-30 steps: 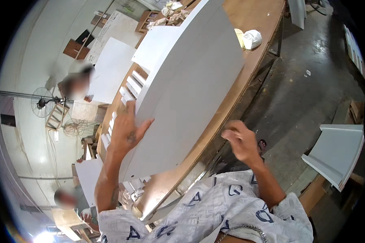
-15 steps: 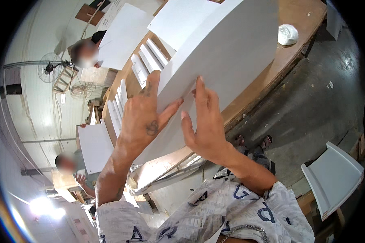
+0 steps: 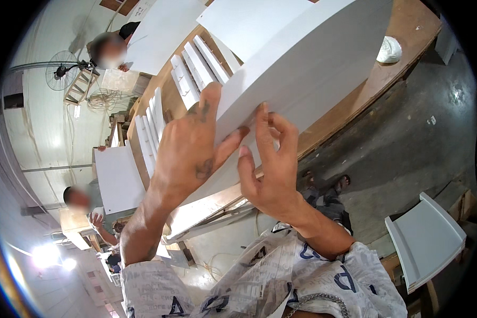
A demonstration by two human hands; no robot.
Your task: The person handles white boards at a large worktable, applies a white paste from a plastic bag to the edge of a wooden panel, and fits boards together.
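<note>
A large white panel (image 3: 323, 69) with a thick curved edge stands on the wooden worktable (image 3: 350, 106). My left hand (image 3: 188, 146) holds its edge, with the thumb on the broad face and the index finger along the rim; the other fingers are mostly hidden. Beside it, my right hand (image 3: 273, 164) is open and holds nothing that I can see. Its index finger is stretched up to the panel's face, the thumb sits apart, and the remaining fingers are bent.
White slats (image 3: 196, 69) lie in groups beyond the panel. A crumpled white bundle (image 3: 389, 50) sits near the table's right end. At lower right stands a white tray-like part (image 3: 426, 241). Two people work across the table, one (image 3: 108, 47) near a fan (image 3: 63, 70).
The view has shifted slightly. My left hand keeps its place on the panel's edge. My right hand's fingers have bent more, with the index finger still at the panel.
</note>
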